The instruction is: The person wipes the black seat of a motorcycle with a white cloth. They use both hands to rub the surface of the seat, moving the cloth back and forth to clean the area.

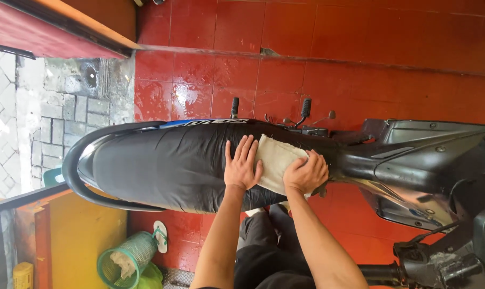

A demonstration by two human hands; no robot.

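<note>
Left hand [242,166] flat, fingers spread, pressing black motorbike seat [167,163] + edge of beige cloth [274,160] to pin it. Right hand [305,174] curled, grip clamped on cloth mid-seat. Red tile floor [360,43] beneath.

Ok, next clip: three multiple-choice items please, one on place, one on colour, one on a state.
1. Where does the cream cloth lie?
A on the floor tiles
B on the motorcycle seat
C in the green basket

2. What colour are the floor tiles?
A red
B white
C blue

3. How is the left hand set?
A clenched in a fist
B gripping a handlebar
C flat, fingers spread

B: the cloth rests on the black seat between both hands.
A: the tiles are red throughout.
C: its palm presses flat beside the cloth; the right hand bears on the cloth.
</note>
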